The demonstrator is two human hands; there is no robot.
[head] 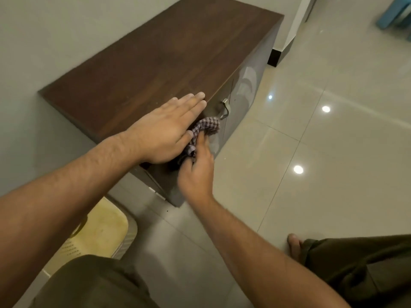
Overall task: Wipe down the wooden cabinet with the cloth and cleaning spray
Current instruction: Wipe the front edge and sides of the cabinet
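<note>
A low wooden cabinet (155, 63) with a dark brown top stands against the wall, its glossy grey front facing right. My left hand (164, 127) lies flat, fingers together, on the near front corner of the top. My right hand (195, 170) grips a bunched checked cloth (206, 127) and presses it against the cabinet's front just below the top edge. A metal door handle (224, 108) sits just beyond the cloth. No spray bottle is in view.
A yellow plastic basket lid (100, 232) sits on the floor left of my legs. The floor is glossy tile (322, 152) with light reflections. My bare foot (293, 245) rests at lower right. A blue object (393, 14) stands far right.
</note>
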